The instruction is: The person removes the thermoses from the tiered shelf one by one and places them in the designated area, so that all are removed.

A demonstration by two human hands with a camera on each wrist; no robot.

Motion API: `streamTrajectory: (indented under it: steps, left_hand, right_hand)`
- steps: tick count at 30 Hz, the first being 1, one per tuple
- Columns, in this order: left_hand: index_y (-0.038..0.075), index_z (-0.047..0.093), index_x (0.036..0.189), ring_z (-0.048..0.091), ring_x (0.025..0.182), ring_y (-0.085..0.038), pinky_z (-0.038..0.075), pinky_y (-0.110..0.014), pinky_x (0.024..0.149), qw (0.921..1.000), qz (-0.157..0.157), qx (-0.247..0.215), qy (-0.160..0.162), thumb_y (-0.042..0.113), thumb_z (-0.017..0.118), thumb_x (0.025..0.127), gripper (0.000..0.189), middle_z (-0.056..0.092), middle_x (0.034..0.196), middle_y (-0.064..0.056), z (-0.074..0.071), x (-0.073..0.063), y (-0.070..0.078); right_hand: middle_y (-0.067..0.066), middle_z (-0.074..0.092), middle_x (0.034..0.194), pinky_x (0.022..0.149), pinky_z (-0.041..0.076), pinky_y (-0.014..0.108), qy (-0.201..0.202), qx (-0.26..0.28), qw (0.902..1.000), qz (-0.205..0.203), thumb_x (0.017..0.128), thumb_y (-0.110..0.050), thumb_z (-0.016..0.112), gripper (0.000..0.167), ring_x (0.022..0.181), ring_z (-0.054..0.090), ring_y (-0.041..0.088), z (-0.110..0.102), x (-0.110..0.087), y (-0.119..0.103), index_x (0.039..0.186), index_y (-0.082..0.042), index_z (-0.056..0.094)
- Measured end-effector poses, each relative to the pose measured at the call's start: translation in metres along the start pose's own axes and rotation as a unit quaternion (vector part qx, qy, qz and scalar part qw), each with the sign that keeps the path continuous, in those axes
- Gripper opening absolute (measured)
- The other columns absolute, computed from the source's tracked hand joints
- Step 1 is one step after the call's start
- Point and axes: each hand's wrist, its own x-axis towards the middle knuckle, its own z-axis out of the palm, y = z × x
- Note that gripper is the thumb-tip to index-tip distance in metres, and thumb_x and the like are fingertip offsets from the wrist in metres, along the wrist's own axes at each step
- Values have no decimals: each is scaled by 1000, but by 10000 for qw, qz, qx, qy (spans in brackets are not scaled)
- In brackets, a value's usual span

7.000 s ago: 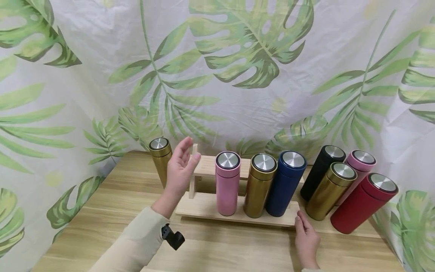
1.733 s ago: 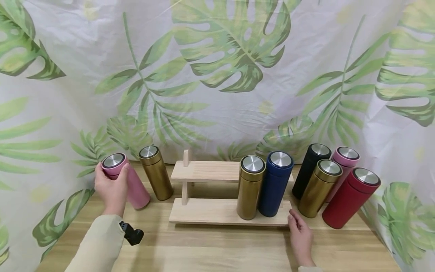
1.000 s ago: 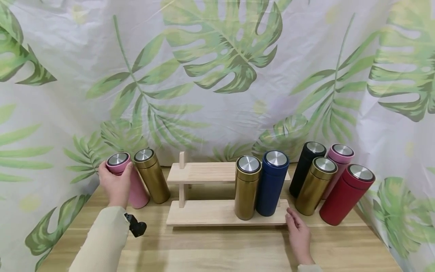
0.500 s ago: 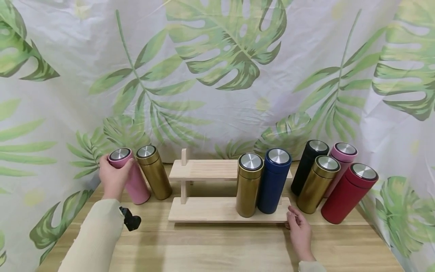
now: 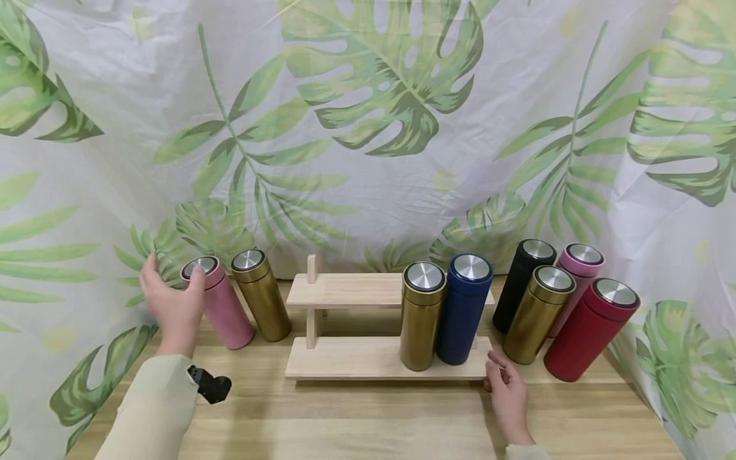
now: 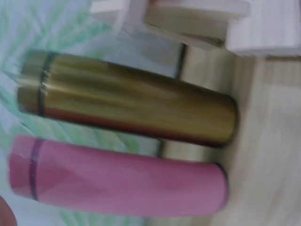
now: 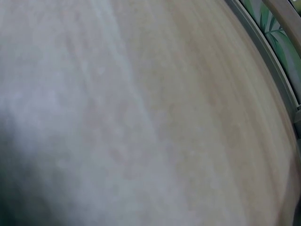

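My left hand (image 5: 174,310) is raised beside a pink thermos bottle (image 5: 227,313), fingers spread and thumb in front of its silver lid. The bottle stands upright on the table, left of a gold thermos bottle (image 5: 263,306); both fill much of the left wrist view, where a fingertip (image 6: 5,212) shows at the edge. My right hand (image 5: 508,399) holds the right front corner of a two-tier wooden stand (image 5: 345,358) between thumb and bent fingers. On its lower tier another gold bottle (image 5: 418,332) and a navy blue bottle (image 5: 460,326) stand side by side.
Right of the stand is a cluster of a black bottle (image 5: 514,297), a gold bottle (image 5: 535,326), a pink bottle (image 5: 577,268) and a red bottle (image 5: 586,338). A leaf-print cloth (image 5: 379,191) hangs behind the wooden table (image 5: 356,421).
The left hand has carried the pink bottle from the stand's lower tier to the table at left, stood it beside the gold one, and just let go. The right hand stays at the stand's corner.
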Motion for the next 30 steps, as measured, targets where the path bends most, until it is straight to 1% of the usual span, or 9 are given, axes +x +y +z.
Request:
streamTrajectory:
  steps: [3, 6, 9, 12, 16, 19, 24, 27, 30]
  left_hand:
    - [9, 41, 137, 32, 131, -15, 23, -24, 109, 9924, 1089, -291, 500, 15, 64, 79, 63, 39, 139, -8, -1, -5, 17]
    - [0, 47, 131, 35, 130, -21, 25, -27, 110, 9752, 2028, -486, 736, 11, 61, 76, 58, 45, 136, -14, 1, -16, 41]
    - [-7, 51, 124, 40, 126, -29, 29, -35, 109, 9532, 2797, -746, 875, 14, 59, 72, 57, 50, 129, -22, 7, -31, 66]
    - [-10, 53, 119, 45, 121, -35, 33, -39, 108, 9327, 3356, -1015, 841, 16, 57, 70, 55, 53, 121, -28, 16, -45, 80]
    - [-12, 56, 112, 51, 113, -39, 38, -38, 104, 9120, 3831, -1259, 752, 17, 58, 70, 51, 57, 112, -30, 34, -61, 79]
    - [-13, 58, 109, 52, 112, -36, 39, -35, 104, 9005, 4111, -1377, 347, 17, 59, 72, 47, 58, 110, -29, 46, -75, 77]
    - [-15, 56, 109, 51, 112, -37, 37, -31, 106, 8774, 4457, -1631, -697, 12, 58, 74, 44, 56, 111, -32, 64, -102, 85]
    - [-14, 56, 112, 51, 108, -40, 37, -29, 105, 8663, 4494, -1841, -1166, 9, 58, 73, 45, 56, 112, -31, 75, -116, 90]
    - [-10, 55, 117, 51, 111, -37, 37, -27, 105, 8622, 4352, -1972, -1681, 8, 60, 73, 48, 56, 117, -26, 86, -128, 93]
  right_hand:
    - [-24, 58, 80, 58, 48, 14, -4, -43, 10000, 0, 94, -21, 55, 30, 61, 53, 0, 0, 0, 0, 117, -1, 60]
    - [-25, 58, 81, 58, 49, 14, 36, -59, 10000, -18, 94, -21, 54, 30, 61, 54, 1, -1, 0, 1, 117, -1, 60]
    - [-25, 58, 81, 58, 49, 14, 98, -35, 9999, -78, 94, -20, 54, 30, 61, 54, 1, -1, 1, 2, 116, -1, 61]
    - [-24, 59, 81, 58, 48, 14, 103, -47, 9998, -142, 94, -20, 55, 30, 61, 54, 1, -1, 1, 3, 116, -1, 61]
    - [-22, 60, 85, 58, 48, 14, 71, -10, 9998, -165, 94, -19, 55, 30, 62, 54, 0, 0, 1, 5, 117, 0, 60]
    - [-23, 60, 88, 59, 49, 14, 82, 19, 9999, -141, 94, -18, 55, 31, 62, 54, 0, 0, 1, 6, 118, 1, 60]
    - [-21, 60, 87, 58, 49, 15, 130, 111, 9998, -78, 93, -13, 56, 30, 60, 54, 0, 1, -1, -3, 118, 4, 59]
    - [-22, 59, 84, 58, 50, 16, 168, 112, 9998, -84, 93, -13, 56, 30, 60, 54, 0, 2, -3, -3, 117, 3, 60]
    - [-25, 57, 80, 58, 49, 15, 183, 56, 9997, -149, 93, -16, 56, 30, 60, 54, 1, 3, 1, 5, 118, 1, 60]
